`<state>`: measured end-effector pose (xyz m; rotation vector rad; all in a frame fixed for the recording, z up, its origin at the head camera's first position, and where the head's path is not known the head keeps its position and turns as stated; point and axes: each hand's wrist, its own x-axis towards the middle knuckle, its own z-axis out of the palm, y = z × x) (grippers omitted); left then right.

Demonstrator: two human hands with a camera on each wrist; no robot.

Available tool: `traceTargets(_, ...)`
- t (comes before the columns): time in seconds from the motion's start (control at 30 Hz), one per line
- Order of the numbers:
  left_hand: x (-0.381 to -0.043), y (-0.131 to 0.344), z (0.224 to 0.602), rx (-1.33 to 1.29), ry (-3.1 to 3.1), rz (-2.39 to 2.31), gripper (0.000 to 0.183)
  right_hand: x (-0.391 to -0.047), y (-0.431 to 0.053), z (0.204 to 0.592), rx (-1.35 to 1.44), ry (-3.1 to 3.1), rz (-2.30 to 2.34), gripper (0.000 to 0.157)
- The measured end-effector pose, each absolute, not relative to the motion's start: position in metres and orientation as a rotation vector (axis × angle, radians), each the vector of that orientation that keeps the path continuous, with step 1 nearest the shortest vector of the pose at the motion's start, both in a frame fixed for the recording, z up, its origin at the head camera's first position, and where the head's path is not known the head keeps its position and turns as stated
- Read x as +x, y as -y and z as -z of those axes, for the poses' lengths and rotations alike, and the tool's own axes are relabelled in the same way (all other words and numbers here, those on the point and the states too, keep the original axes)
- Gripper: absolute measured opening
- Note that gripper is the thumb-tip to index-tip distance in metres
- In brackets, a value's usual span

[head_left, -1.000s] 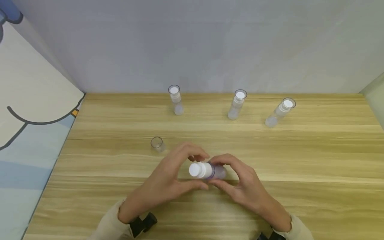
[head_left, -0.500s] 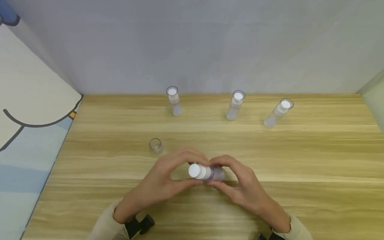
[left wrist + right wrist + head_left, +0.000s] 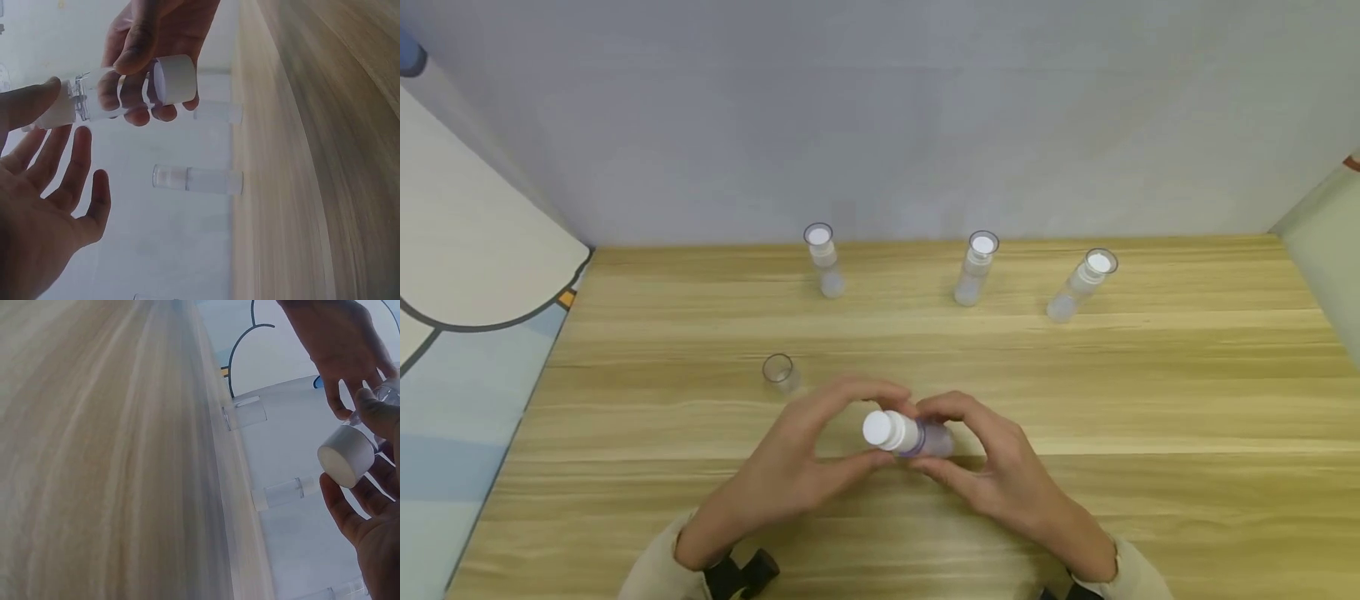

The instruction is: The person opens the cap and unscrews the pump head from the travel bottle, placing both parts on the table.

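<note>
A small clear bottle (image 3: pixel 931 440) with a white top and a white base is held up between both hands, tilted to the left. My left hand (image 3: pixel 797 454) pinches its white collar (image 3: pixel 59 111) between thumb and fingers, while the other left fingers spread loose below in the left wrist view. My right hand (image 3: pixel 1000 462) grips the clear body, thumb on one side and fingers on the other; the white base (image 3: pixel 347 455) shows past them in the right wrist view. Left of the bottle, behind my left hand, a clear open cap (image 3: pixel 781 373) rests on the table.
Three similar capped bottles stand along the back of the wooden table (image 3: pixel 1187 375): one on the left (image 3: pixel 825 262), one in the middle (image 3: pixel 976 271), one on the right (image 3: pixel 1081 287). A grey wall (image 3: pixel 910 125) rises behind them. A cartoon-printed cloth (image 3: pixel 467 400) borders the left side.
My left thumb and fingers have come in from around the bottle's top to pinch it. The right hand keeps its grip. The head view has shifted slightly.
</note>
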<state>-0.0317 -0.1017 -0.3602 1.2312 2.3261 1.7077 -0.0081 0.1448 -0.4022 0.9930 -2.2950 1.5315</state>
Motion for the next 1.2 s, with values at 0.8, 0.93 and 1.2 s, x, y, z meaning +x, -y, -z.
traceTargets(0.8,-0.0336,0.0975,0.3628,1.266,-2.316,-1.755,0.061,-0.0085,-0.1435,0.3994,0.938,2.299,-1.544,0.053)
traceTargets(0.93,-0.0345,0.0964,0.3618,1.388,-2.256,-1.809,0.054,-0.0079,-0.1443,0.3985,0.933,2.306,-1.545,0.057)
traceTargets(1.2,-0.034,0.0955,0.362,1.38,-2.215,-1.83,0.046,-0.0069,-0.1451,0.3986,0.942,2.299,-1.554,0.049)
